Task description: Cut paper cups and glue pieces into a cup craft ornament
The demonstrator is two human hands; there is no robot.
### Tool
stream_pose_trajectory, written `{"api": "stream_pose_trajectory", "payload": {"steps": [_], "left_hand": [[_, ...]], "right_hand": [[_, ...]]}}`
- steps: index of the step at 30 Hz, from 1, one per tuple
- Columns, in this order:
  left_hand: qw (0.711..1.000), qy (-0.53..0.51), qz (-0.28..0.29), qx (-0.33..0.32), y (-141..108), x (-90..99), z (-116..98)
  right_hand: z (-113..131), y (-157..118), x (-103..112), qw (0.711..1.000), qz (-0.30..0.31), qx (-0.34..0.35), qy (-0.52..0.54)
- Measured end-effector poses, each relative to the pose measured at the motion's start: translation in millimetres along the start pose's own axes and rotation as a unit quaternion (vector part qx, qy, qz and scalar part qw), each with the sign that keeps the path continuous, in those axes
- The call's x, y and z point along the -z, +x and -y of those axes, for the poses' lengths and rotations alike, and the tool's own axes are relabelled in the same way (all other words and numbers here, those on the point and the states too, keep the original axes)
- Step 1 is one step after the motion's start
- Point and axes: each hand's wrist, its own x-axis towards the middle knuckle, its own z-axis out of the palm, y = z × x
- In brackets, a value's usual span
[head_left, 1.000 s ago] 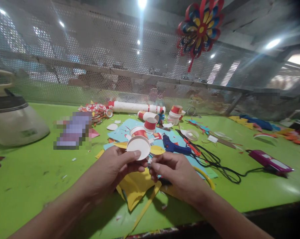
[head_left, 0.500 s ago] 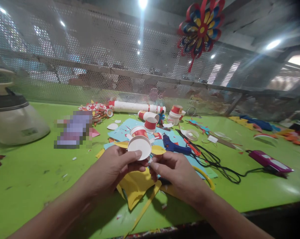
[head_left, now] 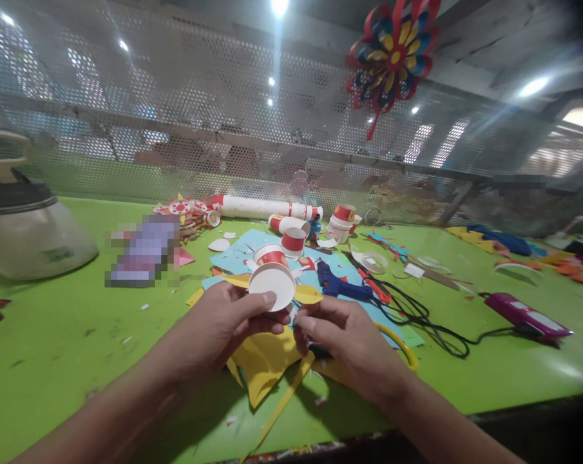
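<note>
My left hand point(head_left: 228, 312) is closed around a cut-down paper cup point(head_left: 272, 287), the thumb lying on its round white face. Yellow paper pieces stick out at both sides of the cup, one leaf-shaped yellow piece point(head_left: 308, 294) on the right. Just right of the cup, my right hand point(head_left: 337, 328) has its thumb and fingers pinched together below that piece. Whatever sits between those fingertips is too small to make out. Under both hands lies cut yellow paper point(head_left: 262, 370). Beyond the cup, a red and white cup piece point(head_left: 294, 241) rests on light blue paper point(head_left: 240, 248).
A blue glue gun point(head_left: 342, 283), red-handled scissors point(head_left: 375, 287) and a black cable lie right of centre. Further right is a purple device point(head_left: 525, 316). A large bottle point(head_left: 35, 225) stands at left on the green table point(head_left: 78, 361). A perforated screen point(head_left: 199, 109) rises behind.
My right fingertips have shifted very slightly right, away from the cup's lower edge. My left hand and the cup stay almost where they were.
</note>
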Motion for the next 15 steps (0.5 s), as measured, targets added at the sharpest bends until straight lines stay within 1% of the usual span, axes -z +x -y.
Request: {"api": "stream_pose_trajectory", "payload": {"steps": [4, 9, 12, 15], "left_hand": [[1.0, 0.002, 0.012, -0.003, 0.8, 2.0, 0.7], [1.0, -0.001, 0.017, -0.005, 1.3, 2.3, 0.6], [1.0, -0.001, 0.014, -0.006, 1.4, 1.2, 0.0], [1.0, -0.001, 0.01, -0.006, 0.9, 0.0, -0.6]], "right_hand": [[1.9, 1.0, -3.1, 1.0, -0.01, -0.003, 0.0], [2.0, 0.5, -3.7, 1.0, -0.02, -0.023, 0.003], [0.0, -0.7, -2.6, 1.0, -0.011, -0.023, 0.006], [-1.3, -1.8, -2.7, 0.999, -0.005, -0.018, 0.032]]}}
